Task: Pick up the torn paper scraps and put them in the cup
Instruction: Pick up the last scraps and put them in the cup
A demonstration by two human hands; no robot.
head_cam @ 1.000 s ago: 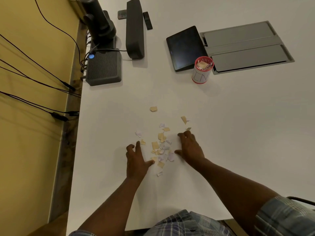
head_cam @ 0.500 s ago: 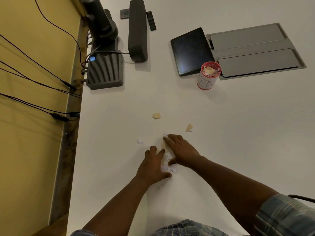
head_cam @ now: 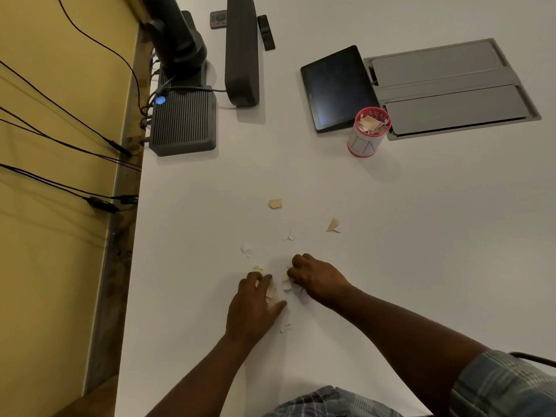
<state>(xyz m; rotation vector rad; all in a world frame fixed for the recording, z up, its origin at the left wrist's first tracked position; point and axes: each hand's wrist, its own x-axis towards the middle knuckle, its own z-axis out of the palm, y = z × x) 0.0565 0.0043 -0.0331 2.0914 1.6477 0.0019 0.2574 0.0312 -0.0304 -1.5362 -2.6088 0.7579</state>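
Torn tan and pale lilac paper scraps lie on the white table (head_cam: pixel 421 236). A small heap of scraps (head_cam: pixel 287 285) sits between my two hands. My right hand (head_cam: pixel 316 278) is curled into a fist over the heap's right side, fingers closed on some scraps. My left hand (head_cam: pixel 255 302) lies flat with fingers spread against the heap's left side. Loose pieces lie farther out: a tan scrap (head_cam: pixel 275 203), another tan scrap (head_cam: pixel 333 225), a lilac scrap (head_cam: pixel 289 236), a second lilac scrap (head_cam: pixel 247 249). The red-rimmed white cup (head_cam: pixel 365 142) stands far right, holding scraps.
A dark tablet (head_cam: pixel 334 85) leans just behind the cup, beside a grey hatch panel (head_cam: pixel 451 88) set in the table. A ribbed black box (head_cam: pixel 183 121), a camera and a speaker bar (head_cam: pixel 242 49) stand at the far left. Cables hang along the yellow wall.
Both hands swept the spread scraps together into a heap, then drew slightly apart. My right hand has curled closed on scraps; the left one now lies flat beside the heap.
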